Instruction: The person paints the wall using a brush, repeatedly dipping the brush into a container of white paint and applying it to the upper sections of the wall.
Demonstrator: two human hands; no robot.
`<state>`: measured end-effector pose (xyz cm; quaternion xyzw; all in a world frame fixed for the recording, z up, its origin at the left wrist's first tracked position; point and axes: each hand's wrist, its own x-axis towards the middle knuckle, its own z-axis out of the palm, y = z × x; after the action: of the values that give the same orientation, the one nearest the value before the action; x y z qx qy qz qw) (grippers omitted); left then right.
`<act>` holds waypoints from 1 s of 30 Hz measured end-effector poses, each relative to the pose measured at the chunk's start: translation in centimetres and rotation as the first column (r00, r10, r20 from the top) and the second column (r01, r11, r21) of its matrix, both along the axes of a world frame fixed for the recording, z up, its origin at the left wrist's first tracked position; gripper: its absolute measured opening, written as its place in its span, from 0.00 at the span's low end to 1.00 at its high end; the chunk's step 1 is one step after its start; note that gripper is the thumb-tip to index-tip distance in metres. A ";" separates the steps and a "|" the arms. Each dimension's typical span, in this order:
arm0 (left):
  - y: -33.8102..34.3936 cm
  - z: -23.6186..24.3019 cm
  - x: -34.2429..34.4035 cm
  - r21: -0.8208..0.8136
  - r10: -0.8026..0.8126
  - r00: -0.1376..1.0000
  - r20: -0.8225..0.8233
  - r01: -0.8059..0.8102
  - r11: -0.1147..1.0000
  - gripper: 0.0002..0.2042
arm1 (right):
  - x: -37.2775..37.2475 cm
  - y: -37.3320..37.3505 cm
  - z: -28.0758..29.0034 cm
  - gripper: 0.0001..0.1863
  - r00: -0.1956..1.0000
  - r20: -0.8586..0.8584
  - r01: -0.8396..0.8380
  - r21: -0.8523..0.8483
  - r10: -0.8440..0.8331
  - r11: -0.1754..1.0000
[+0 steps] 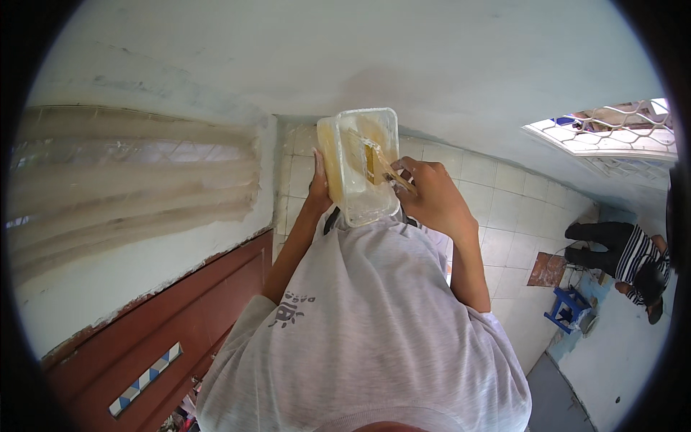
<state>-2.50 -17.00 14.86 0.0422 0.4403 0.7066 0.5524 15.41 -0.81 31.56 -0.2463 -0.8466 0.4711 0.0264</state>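
A rectangular, translucent plastic tub (371, 205) is held tilted in front of my chest, its inside smeared with whitish paint or filler. My left hand (319, 186) grips its left side, with the thumb along the yellowish wall and the other fingers hidden behind. At the tub's right rim, my right hand (434, 193) is closed around the short wooden handle of what looks like a paintbrush (400, 181). The tool's head reaches into the tub, next to a yellowish patch at the bottom. White smears mark the fingers of my right hand.
A pale, patchy wall (461, 65) rises close ahead. Left are a sheet-covered window (144, 169) and a reddish-brown door (165, 345). A grilled opening (612, 129) is at right. Farther right, a person in a striped top (637, 252) bends near a blue stool (568, 309) on the tiled floor (504, 252).
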 end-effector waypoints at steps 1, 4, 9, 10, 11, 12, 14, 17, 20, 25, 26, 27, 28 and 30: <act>-0.4 -0.1 0.1 0.000 0.009 1.000 0.002 -0.009 1.000 0.40 | -0.3 -0.1 -0.2 0.18 1.000 -0.024 0.001 0.019 -0.001 1.000; -1.3 -0.6 0.8 0.053 0.017 0.996 0.083 -0.021 0.998 0.40 | -1.2 -0.8 0.4 0.19 0.996 0.063 -0.081 0.207 0.070 0.975; -2.0 -1.1 1.3 0.163 -0.010 0.980 0.199 -0.023 0.986 0.39 | -2.5 -0.5 1.0 0.18 0.974 0.162 -0.187 0.179 0.158 0.966; -2.1 -1.2 1.5 0.174 -0.012 0.978 0.208 -0.025 0.984 0.39 | -2.6 -0.4 1.1 0.18 0.971 0.165 -0.200 0.155 0.174 0.967; -2.1 -1.2 1.5 0.188 -0.017 0.976 0.217 -0.025 0.982 0.39 | -2.8 -0.4 1.0 0.18 0.971 0.166 -0.200 0.155 0.174 0.967; -2.0 -1.3 1.6 0.189 -0.021 0.976 0.218 -0.021 0.982 0.39 | -3.0 -0.4 0.7 0.17 0.984 0.103 -0.159 0.174 0.143 0.972; -2.1 -1.4 1.5 0.164 -0.007 0.980 0.200 -0.026 0.986 0.38 | -3.7 -0.5 -0.2 0.16 0.993 0.042 -0.113 0.191 0.107 0.975; -1.6 -1.8 1.4 0.134 0.003 0.984 0.178 -0.027 0.991 0.38 | -4.4 -0.7 -2.0 0.15 0.993 -0.097 -0.033 0.281 0.063 0.959; -0.7 -2.8 0.9 0.125 0.003 0.986 0.168 -0.024 0.992 0.38 | -4.5 -1.0 -2.8 0.13 0.972 0.090 -0.231 0.236 0.216 0.944; 1.0 -4.2 0.3 0.110 -0.023 0.988 0.150 0.006 0.994 0.37 | -2.6 0.1 -0.8 0.09 0.975 0.067 -0.223 0.226 0.214 0.948; 1.4 -4.3 0.4 0.106 -0.037 0.989 0.141 0.022 0.994 0.37 | -2.4 0.4 -0.4 0.09 0.976 0.068 -0.218 0.228 0.208 0.949; 1.8 -4.5 0.4 0.098 -0.049 0.991 0.121 0.038 0.994 0.37 | -2.4 0.8 0.0 0.09 0.991 0.050 -0.131 0.270 0.122 0.954; 2.2 -4.6 0.6 0.090 -0.054 0.994 0.098 0.046 0.995 0.37 | -2.4 1.2 0.1 0.09 0.999 0.029 -0.045 0.309 0.038 0.950; 3.1 -4.6 1.1 0.050 -0.069 0.998 -0.006 0.070 0.996 0.36 | -3.2 1.8 -1.6 0.08 0.998 0.033 -0.064 0.314 0.057 0.947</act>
<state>-1.40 -13.95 10.28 0.0727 0.4217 0.6977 0.5746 12.23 1.03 30.00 -0.2182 -0.9183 0.3279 0.0409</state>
